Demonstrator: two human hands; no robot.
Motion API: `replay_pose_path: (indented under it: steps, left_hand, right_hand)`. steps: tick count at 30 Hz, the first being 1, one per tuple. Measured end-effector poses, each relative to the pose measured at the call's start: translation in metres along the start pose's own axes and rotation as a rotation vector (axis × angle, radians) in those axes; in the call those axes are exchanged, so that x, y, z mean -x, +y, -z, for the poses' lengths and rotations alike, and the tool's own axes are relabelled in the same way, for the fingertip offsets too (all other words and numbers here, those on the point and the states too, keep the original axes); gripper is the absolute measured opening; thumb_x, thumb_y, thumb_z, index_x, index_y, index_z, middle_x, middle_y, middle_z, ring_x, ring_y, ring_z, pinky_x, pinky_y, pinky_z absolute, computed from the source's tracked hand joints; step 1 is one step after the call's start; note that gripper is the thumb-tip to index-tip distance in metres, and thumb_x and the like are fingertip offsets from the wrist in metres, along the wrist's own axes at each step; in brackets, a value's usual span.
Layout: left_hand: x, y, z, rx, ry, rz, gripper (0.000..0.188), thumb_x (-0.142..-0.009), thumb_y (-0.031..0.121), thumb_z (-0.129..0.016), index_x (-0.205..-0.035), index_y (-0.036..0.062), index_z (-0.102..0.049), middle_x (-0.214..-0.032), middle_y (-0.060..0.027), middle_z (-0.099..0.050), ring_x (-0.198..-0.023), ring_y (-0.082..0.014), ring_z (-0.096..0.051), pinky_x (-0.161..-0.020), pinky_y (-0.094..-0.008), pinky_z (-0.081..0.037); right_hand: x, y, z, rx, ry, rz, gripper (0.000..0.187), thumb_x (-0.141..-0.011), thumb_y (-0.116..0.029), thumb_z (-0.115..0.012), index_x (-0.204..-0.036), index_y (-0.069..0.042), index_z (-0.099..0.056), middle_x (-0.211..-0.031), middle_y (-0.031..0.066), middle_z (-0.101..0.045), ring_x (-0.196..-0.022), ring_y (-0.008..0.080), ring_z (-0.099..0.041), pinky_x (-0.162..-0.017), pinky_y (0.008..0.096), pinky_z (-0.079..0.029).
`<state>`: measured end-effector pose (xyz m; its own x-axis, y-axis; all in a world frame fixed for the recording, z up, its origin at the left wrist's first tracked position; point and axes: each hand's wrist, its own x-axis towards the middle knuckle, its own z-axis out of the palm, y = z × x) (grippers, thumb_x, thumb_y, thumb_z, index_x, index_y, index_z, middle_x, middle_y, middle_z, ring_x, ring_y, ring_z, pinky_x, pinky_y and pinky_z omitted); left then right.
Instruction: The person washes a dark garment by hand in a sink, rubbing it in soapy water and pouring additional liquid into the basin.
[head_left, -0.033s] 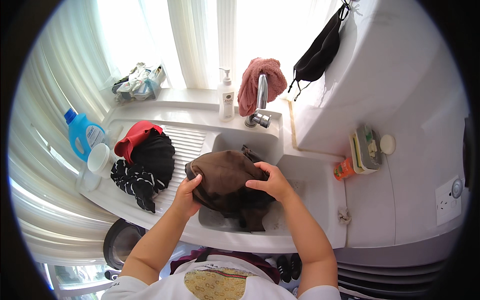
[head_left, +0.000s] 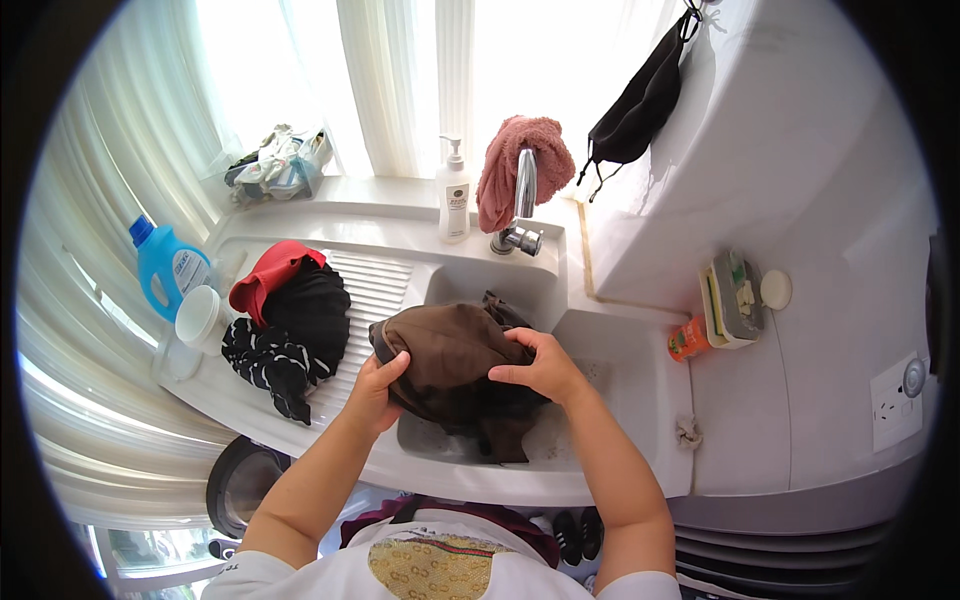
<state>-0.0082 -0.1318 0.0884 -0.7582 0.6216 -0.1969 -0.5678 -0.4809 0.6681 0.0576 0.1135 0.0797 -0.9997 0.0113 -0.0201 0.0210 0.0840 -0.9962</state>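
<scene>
- At the far left I see the curtain (head_left: 95, 400), pale and hanging in folds.
- Just in from it is a blue bottle (head_left: 172, 268) with a darker cap, and beside that a white tub (head_left: 200, 316).
- Farther back, by the window, I have a bin (head_left: 292, 180) of things too jumbled for me to name.
- On the ribbed surface (head_left: 378, 285) lie a patterned cloth (head_left: 265, 365), black with white marks, a black cloth (head_left: 315, 310) and a red cloth (head_left: 270, 280), all bunched together.
- The left hand (head_left: 375, 392) has its fingers closed on the left edge of the brown cloth (head_left: 440, 345), thumb on top; the other fingertips are hidden from me.
- The brown cloth is bunched over the sink (head_left: 635, 400), between the hands, its lower part hanging into the basin.
- Behind it I see a white pump bottle (head_left: 453, 200), then the tap (head_left: 526, 185) with a pink towel (head_left: 495, 180) draped about it.
- The right hand (head_left: 545, 370) grips the cloth's right part, thumb and forefinger spread apart over it.
- Above, a black mask (head_left: 635, 105) hangs at the wall.
- Far right, I find an orange bottle (head_left: 687, 340) touching a soap box (head_left: 740, 300), a white disc (head_left: 775, 289) and a socket (head_left: 890, 410).
</scene>
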Motion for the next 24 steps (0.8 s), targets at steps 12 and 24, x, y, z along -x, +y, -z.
replay_pose_path:
  steps: [12, 24]
  left_hand:
    - [-0.015, 0.004, -0.006, -0.185, 0.055, -0.048, 0.045, -0.089, 0.014, -0.057, -0.129, 0.0004, -0.043, -0.126, -0.0131, -0.052, -0.116, -0.0243, -0.051, -0.1, -0.0378, -0.039]
    - [0.005, 0.018, -0.006, 0.375, -0.091, 0.073, 0.048, -0.095, 0.027, -0.047, -0.131, -0.0032, -0.04, -0.131, -0.0171, -0.048, -0.122, -0.0305, -0.046, -0.104, -0.0455, -0.035]
  right_hand:
    - [-0.024, 0.004, -0.031, 0.414, 0.841, 0.147, 0.029, -0.078, -0.02, -0.073, -0.095, -0.004, -0.056, -0.085, 0.0053, -0.057, -0.081, 0.0147, -0.053, -0.077, 0.0242, -0.042]
    - [-0.022, 0.096, -0.094, -0.363, 0.008, -0.231, 0.048, -0.081, -0.022, -0.067, -0.123, -0.002, -0.051, -0.112, 0.0077, -0.06, -0.1, 0.0167, -0.056, -0.086, 0.0295, -0.043]
